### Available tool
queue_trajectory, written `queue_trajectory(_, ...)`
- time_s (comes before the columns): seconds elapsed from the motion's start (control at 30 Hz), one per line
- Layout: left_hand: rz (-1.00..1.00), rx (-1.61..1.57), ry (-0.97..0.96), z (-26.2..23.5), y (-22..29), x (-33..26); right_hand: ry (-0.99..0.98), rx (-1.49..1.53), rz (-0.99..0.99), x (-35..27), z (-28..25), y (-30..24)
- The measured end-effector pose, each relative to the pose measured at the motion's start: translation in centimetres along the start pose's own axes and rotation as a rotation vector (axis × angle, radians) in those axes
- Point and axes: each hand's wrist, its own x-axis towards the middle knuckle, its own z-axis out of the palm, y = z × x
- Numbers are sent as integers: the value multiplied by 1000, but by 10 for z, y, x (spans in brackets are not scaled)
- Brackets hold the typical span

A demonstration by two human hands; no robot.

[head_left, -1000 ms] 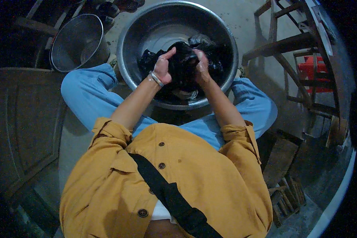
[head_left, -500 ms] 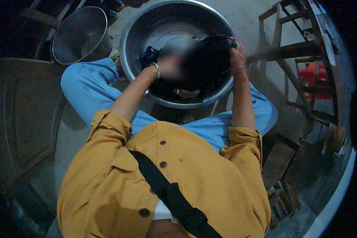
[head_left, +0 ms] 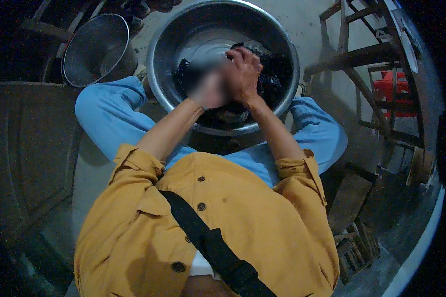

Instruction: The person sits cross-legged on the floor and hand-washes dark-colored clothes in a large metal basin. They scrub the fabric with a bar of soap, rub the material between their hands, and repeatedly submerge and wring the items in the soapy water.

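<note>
Free passage lies over the far side of the basin [head_left: 218, 24], a bucket [head_left: 94, 49] flanking it left

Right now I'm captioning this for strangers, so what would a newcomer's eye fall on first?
Probably the big metal basin, top centre, where the right hand and partly blurred left hand are close together over dark, glossy material. Next, the mustard shirt filling the lower middle, crossed by a black strap. A red object stands out behind wooden bars at right.
</note>
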Motion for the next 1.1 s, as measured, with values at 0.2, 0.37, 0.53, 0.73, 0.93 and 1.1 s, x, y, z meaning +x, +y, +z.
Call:
queue_trajectory(0.2, -107, -196, 271, 47, 14, -7, -26, 345, 116, -8, -13, 1)
queue_trajectory(0.37, -141, 659, 261, 86, 57, -23, -125, 445, 487, -4, 5, 43)
queue_trajectory(0.53, 639, 1227, 43, 56, 82, -10, -362, 757, 686, -78, 67, 123)
queue_trajectory(0.73, 323, 1306, 278, 51, 114, -17, -733, 135, 564, -54, 29, 87)
queue_trajectory(0.93, 21, 1346, 319, 22, 100, -2, -655, 1185, 537, 4, -20, 29)
queue_trajectory(1.1, -43, 1603, -36, 63, 122, -19, -661, 1073, 730, 19, -44, 59)
